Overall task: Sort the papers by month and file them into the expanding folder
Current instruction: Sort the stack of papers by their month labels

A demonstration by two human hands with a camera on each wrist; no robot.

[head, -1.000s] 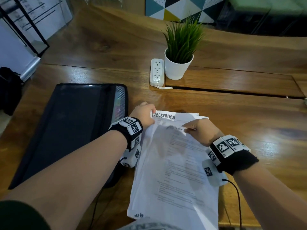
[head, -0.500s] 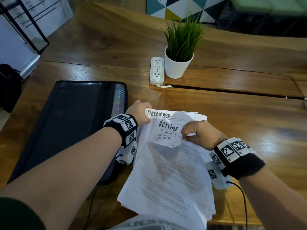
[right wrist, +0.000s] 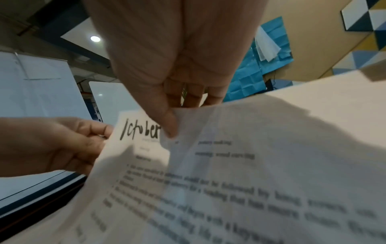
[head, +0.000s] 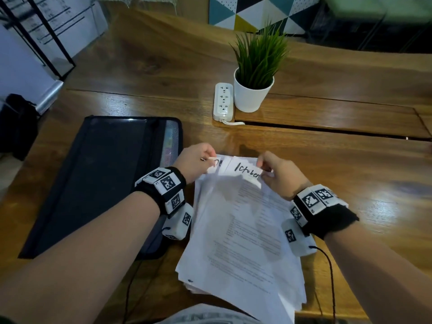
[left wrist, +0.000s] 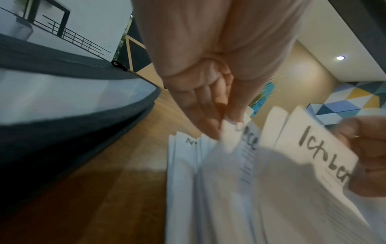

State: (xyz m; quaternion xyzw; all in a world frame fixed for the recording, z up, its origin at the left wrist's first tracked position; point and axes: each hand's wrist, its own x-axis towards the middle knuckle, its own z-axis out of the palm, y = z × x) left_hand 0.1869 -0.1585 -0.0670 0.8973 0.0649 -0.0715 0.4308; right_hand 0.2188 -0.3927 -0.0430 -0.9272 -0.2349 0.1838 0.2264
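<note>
A stack of white printed papers (head: 247, 249) lies on the wooden table in front of me. My right hand (head: 278, 176) pinches the top edge of a sheet marked "October" (head: 247, 173) and lifts it; the same October sheet (right wrist: 140, 132) shows under my thumb in the right wrist view. My left hand (head: 198, 162) pinches the top left corner of other sheets, one with a partly hidden "De" heading (left wrist: 249, 140). The dark expanding folder (head: 98, 174) lies flat to the left of the stack, beside my left wrist.
A white power strip (head: 223, 101) and a potted green plant (head: 254, 73) stand beyond the papers. A long slot (head: 327, 130) runs across the table behind them. The table's front edge is near my body.
The "December" sheet is now mostly covered. My right hand has raised the October sheet's top edge higher and further back, and my left hand has closed on the top left corner.
</note>
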